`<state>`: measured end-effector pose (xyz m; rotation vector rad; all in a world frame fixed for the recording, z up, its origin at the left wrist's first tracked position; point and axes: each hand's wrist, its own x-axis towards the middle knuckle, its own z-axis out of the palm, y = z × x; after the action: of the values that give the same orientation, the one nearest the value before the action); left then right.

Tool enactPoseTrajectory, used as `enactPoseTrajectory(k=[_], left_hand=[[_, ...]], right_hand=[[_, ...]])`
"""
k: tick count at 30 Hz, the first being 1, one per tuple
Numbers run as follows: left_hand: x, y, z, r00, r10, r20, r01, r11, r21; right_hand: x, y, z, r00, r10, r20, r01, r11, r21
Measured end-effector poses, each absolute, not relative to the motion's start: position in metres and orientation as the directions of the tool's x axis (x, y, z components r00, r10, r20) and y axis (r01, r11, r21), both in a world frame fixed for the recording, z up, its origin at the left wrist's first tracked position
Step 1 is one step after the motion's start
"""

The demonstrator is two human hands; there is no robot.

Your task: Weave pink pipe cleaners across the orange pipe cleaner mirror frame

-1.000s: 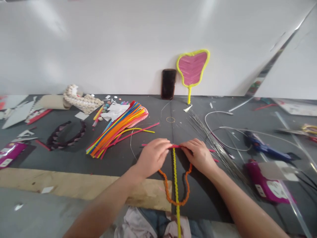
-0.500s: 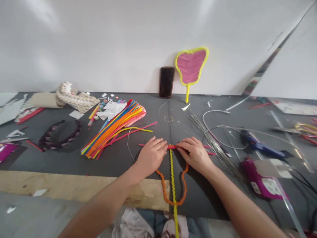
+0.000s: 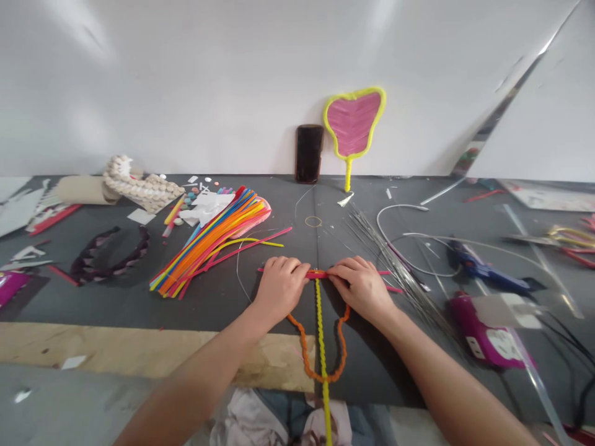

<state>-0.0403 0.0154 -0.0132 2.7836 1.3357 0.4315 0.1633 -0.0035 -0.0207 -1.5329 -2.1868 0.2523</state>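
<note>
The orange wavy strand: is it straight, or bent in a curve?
Bent: the orange strand forms a U below the left hand and right hand, its bottom crossing the yellow strand.

Pipe cleaners [image 3: 209, 248] lie left of the hands [image 3: 282, 286], wires [image 3: 400, 266] right, phone [image 3: 309, 153] behind.

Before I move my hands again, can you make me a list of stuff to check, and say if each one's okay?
1. Left hand on the pink stems: ok, its fingers are on them.
2. Right hand on the pink stems: ok, it pinches them.
3. Yellow stem between your hands: ok, it runs from the pink stems toward you.
4. Orange strand fastened at both ends: cannot tell, your hands hide that.
5. Pink stems well away from the silver wires: not ok, their right ends come right up to them.
6. Scissors away from your hands: ok, far off to the right.
</note>
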Motion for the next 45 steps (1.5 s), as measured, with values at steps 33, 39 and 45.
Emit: enactPoseTrajectory(k=[33, 39, 45], left_hand=[[-0.004, 0.051, 0.026, 0.488, 0.842, -0.230, 0.848, -0.395, 0.354], [-0.009, 0.060, 0.031, 0.494, 0.775, -0.394, 0.843, -0.317, 0.434], [-0.027, 0.062, 0.048, 0.496, 0.729, -0.472, 0.822, -0.218, 0.526]], right_hand=[[0.206, 0.001, -0.004, -0.044, 0.793, 0.607, 0.712, 0.451, -0.538], [0.211, 0.004, 0.001, 0.013, 0.800, 0.600, 0.679, 0.434, -0.592], [0.217, 0.006, 0.003, 0.082, 0.796, 0.600, 0.635, 0.423, -0.647]])
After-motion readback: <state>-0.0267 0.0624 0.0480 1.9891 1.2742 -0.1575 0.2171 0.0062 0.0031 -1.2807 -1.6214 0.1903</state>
